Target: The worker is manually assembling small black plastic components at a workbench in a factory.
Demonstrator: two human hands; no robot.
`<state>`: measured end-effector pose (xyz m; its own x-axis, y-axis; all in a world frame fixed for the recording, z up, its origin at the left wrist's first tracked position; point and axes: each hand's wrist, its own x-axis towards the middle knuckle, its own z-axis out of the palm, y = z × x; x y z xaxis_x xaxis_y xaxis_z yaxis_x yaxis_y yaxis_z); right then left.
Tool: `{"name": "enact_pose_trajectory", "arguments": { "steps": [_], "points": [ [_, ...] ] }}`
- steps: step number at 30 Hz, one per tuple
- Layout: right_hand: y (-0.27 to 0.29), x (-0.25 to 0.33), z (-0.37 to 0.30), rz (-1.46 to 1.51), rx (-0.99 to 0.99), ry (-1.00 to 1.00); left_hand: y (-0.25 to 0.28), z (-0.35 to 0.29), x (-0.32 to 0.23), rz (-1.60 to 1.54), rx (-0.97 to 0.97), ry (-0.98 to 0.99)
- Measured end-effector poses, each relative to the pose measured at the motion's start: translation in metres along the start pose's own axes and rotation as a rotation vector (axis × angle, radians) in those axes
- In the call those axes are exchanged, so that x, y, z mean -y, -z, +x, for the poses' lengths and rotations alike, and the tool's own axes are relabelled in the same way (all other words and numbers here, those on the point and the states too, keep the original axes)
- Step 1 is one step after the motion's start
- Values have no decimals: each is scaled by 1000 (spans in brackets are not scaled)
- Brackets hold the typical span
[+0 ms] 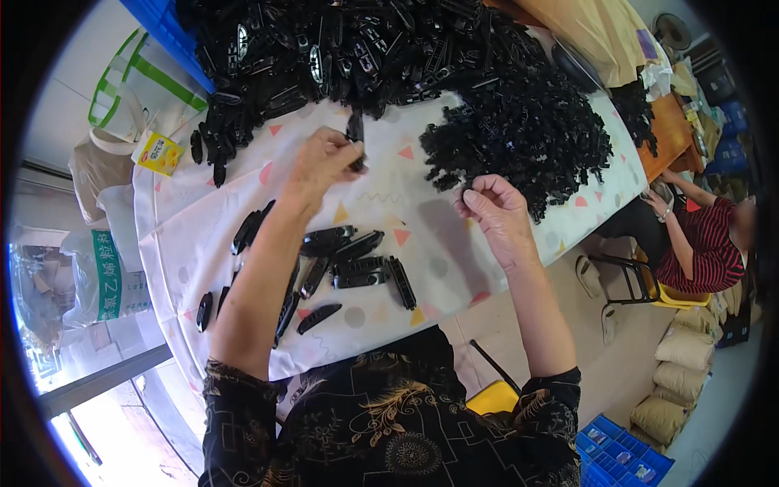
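My left hand (323, 165) is closed on a long black plastic part (355, 128), holding it upright over the patterned tablecloth (373, 183). My right hand (497, 213) pinches at the near edge of a pile of small black plastic pieces (519, 138); a small dark piece seems to show at its fingertips. Beyond my left hand, a large heap of long glossy black parts (357, 53) covers the far side of the table. Between my forearms, several black parts (361, 272) lie loose on the cloth.
A yellow packet (159, 154) and a green-edged white bag (134, 89) are at the left. A blue crate wall (166, 36) stands behind. At right, another person (699, 243) sits near stacked sacks (677, 381). A blue basket (621, 454) and yellow stool (493, 398) are below the table.
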<state>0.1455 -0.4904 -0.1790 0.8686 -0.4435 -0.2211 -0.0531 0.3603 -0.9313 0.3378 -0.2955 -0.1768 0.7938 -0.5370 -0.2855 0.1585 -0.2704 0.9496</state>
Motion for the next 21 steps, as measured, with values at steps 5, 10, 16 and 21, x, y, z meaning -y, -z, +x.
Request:
{"name": "enact_pose_trajectory", "arguments": {
  "steps": [5,10,16,21],
  "points": [
    [-9,-4,-36,58,66,-21,-39,-74,-1,-386,280,56],
    [-21,0,-67,-1,98,0,-70,-115,13,-348,330,-8],
    [-20,14,-96,-425,165,182,-91,-132,21,-96,236,-198],
    [-19,28,-108,-969,313,569,-96,-148,1,335,236,-233]
  ]
}}
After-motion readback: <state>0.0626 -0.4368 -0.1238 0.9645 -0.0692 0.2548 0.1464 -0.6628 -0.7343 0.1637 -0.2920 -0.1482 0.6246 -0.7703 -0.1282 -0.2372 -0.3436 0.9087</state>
